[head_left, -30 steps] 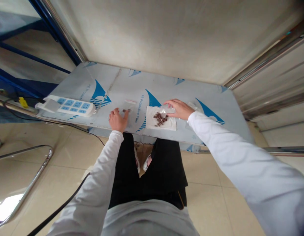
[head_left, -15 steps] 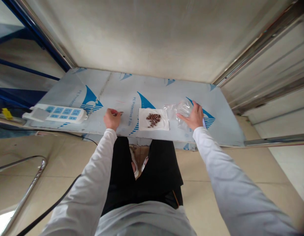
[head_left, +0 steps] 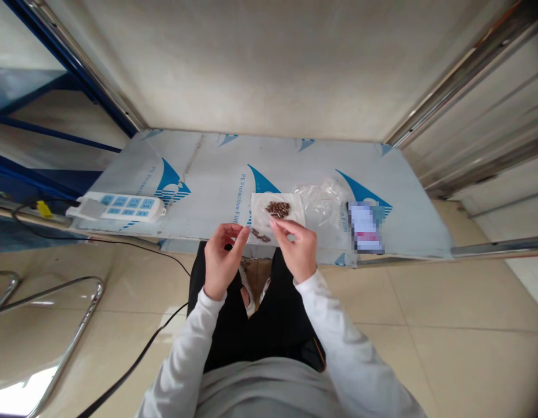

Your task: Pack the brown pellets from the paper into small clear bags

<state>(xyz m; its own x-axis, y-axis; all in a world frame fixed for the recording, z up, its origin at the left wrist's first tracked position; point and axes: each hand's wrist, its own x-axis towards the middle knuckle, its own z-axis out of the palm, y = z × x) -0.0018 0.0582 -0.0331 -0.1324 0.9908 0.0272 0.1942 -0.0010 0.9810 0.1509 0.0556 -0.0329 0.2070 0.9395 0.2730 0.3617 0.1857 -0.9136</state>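
Low over the table's front edge, my left hand [head_left: 222, 258] and my right hand [head_left: 297, 249] face each other, each with thumb and fingers pinched. Between them hangs what looks like a small clear plastic bag, its outline faint, with a few brown pieces [head_left: 261, 235] inside. Just beyond my right fingertips, a heap of small dark brown, shiny pieces [head_left: 278, 209] rests on a white sheet [head_left: 297, 203]. Crumpled clear plastic bags [head_left: 323, 200] lie to the right of the sheet.
A phone [head_left: 365, 227] with a blurred screen lies at the table's right front. On the left is a white power strip [head_left: 133, 207] with a plugged-in cable. The table [head_left: 212, 174] is covered in printed protective film. A wall panel [head_left: 269, 69] closes off the back.
Both hands have come together in the middle. My right hand has left the clear plastic bags, uncovering the phone. My left hand has moved right and nearer. The view has shifted slightly.
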